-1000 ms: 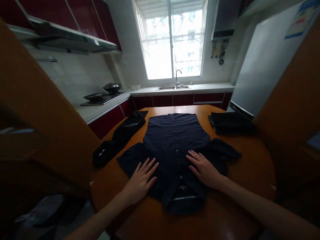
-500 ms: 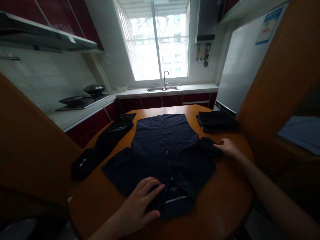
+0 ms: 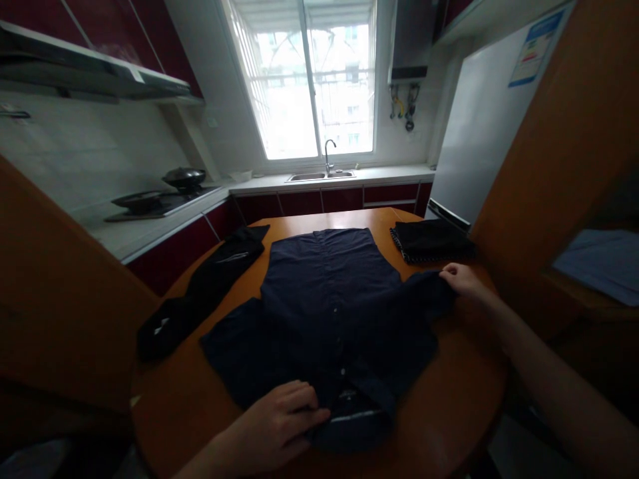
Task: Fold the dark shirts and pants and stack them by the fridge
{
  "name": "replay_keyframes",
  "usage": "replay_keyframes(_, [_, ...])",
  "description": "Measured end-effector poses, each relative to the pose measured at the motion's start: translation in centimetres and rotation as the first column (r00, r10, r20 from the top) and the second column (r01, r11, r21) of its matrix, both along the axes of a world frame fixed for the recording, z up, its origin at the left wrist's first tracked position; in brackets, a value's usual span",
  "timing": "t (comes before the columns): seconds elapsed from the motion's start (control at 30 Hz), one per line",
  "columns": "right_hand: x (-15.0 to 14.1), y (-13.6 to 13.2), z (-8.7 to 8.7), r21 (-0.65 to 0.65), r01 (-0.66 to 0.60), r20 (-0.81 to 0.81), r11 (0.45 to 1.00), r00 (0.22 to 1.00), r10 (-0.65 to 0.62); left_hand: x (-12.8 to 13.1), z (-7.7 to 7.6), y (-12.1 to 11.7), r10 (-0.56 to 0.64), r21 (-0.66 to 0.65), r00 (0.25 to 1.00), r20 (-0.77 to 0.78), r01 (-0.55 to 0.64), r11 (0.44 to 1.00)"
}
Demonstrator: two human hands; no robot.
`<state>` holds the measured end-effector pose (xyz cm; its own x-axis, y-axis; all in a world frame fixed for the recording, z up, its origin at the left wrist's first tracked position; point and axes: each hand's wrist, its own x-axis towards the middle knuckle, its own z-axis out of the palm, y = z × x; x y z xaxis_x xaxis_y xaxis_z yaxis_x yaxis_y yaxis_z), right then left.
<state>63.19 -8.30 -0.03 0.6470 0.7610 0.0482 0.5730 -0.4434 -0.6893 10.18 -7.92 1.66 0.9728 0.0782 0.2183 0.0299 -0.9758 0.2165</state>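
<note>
A dark navy button-up shirt (image 3: 324, 286) lies spread on the wooden table (image 3: 449, 392), its collar toward me and its hem at the far side. My right hand (image 3: 462, 278) pinches the end of the right-side sleeve, drawing it outward. Near the collar, my left hand (image 3: 287, 419) is closed on the shirt's edge, fingers curled and thumb partly hidden. Small pale buttons run down the shirt's middle, and a light strip shows inside the collar.
A crumpled black garment (image 3: 200, 289) lies along the table's left side. Folded black cloth (image 3: 432, 239) rests at the back right. Beyond the table are a counter with a sink (image 3: 307, 177), a stove with pans (image 3: 184, 176) and a fridge (image 3: 479, 133).
My right hand has moved outward to the right, pulling the sleeve straighter. My left hand has shifted slightly toward me and closed its fingers on the shirt near the collar.
</note>
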Motion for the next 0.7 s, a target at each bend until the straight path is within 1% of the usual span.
replay_keyframes(0.1, [0.1, -1.3, 0.5, -0.056, -0.058, -0.029, 0.997, 0.998, 0.057, 0.2, 1.0, -0.5, -0.075, -0.062, 0.997, -0.026, 0.074, 0.995])
replay_keyframes(0.17, [0.0, -1.9, 1.0, -0.111, -0.115, -0.024, 0.987, 0.993, 0.113, 0.4, 2.1, 0.2, -0.097, -0.115, 0.993, -0.060, 0.090, 0.989])
replay_keyframes(0.2, [-0.1, -1.8, 1.4, -0.127, -0.136, 0.009, 0.983, 0.990, 0.138, 0.5, 2.7, 1.2, -0.068, -0.128, 0.995, -0.066, 0.059, 0.990])
replay_keyframes(0.23, [-0.3, -1.6, 1.9, -0.131, -0.149, 0.064, 0.980, 0.985, 0.158, 0.7, 3.3, 2.7, -0.002, -0.131, 0.998, -0.060, -0.006, 0.991])
replay_keyframes(0.27, [-0.6, -1.0, 2.5, -0.125, -0.159, 0.132, 0.979, 0.976, 0.175, 0.8, 3.7, 4.6, 0.095, -0.121, 0.995, -0.036, -0.099, 0.988])
replay_keyframes(0.3, [-1.0, -0.1, 3.1, -0.113, -0.167, 0.200, 0.979, 0.962, 0.187, 0.9, 4.1, 7.0, 0.227, -0.111, 0.974, 0.022, -0.224, 0.968])
replay_keyframes(0.33, [-1.5, 1.0, 3.8, -0.102, -0.179, 0.255, 0.979, 0.946, 0.200, 1.0, 4.4, 9.7, 0.360, -0.124, 0.930, 0.070, -0.350, 0.929])
replay_keyframes(0.37, [-2.0, 2.4, 4.5, -0.098, -0.201, 0.293, 0.975, 0.930, 0.221, 1.0, 4.5, 12.7, 0.470, -0.151, 0.878, 0.092, -0.455, 0.878])
replay_keyframes(0.4, [-2.6, 4.0, 5.1, -0.098, -0.229, 0.320, 0.969, 0.914, 0.248, 1.0, 4.5, 15.8, 0.572, -0.172, 0.810, 0.130, -0.550, 0.817])
replay_keyframes(0.43, [-3.2, 5.6, 5.6, -0.103, -0.263, 0.343, 0.959, 0.896, 0.283, 0.9, 4.5, 18.8, 0.658, -0.180, 0.740, 0.143, -0.634, 0.752])
replay_keyframes(0.47, [-3.8, 7.4, 6.0, -0.111, -0.303, 0.366, 0.946, 0.873, 0.323, 0.9, 4.4, 21.6, 0.720, -0.164, 0.684, 0.122, -0.701, 0.694])
replay_keyframes(0.5, [-4.5, 9.1, 6.3, -0.118, -0.345, 0.387, 0.931, 0.847, 0.363, 0.9, 4.2, 24.1, 0.773, -0.133, 0.625, 0.113, -0.761, 0.635])
replay_keyframes(0.53, [-5.3, 10.9, 6.3, -0.126, -0.389, 0.406, 0.912, 0.819, 0.406, 1.0, 3.9, 26.2, 0.800, -0.087, 0.590, 0.104, -0.796, 0.599])
replay_keyframes(0.57, [-6.1, 12.6, 6.1, -0.132, -0.433, 0.419, 0.892, 0.791, 0.446, 1.2, 3.5, 27.9, 0.814, -0.049, 0.574, 0.093, -0.814, 0.579])
replay_keyframes(0.6, [-7.1, 14.3, 5.7, -0.136, -0.474, 0.427, 0.870, 0.764, 0.483, 1.6, 3.1, 29.2, 0.817, -0.020, 0.571, 0.083, -0.819, 0.574])
replay_keyframes(0.63, [-8.2, 15.9, 5.2, -0.142, -0.514, 0.431, 0.846, 0.738, 0.520, 2.3, 2.5, 30.2, 0.812, -0.002, 0.580, 0.071, -0.814, 0.581])
replay_keyframes(0.7, [-10.8, 18.9, 3.6, -0.168, -0.592, 0.427, 0.788, 0.677, 0.600, 4.1, 1.1, 31.2, 0.794, 0.006, 0.606, 0.042, -0.795, 0.606])
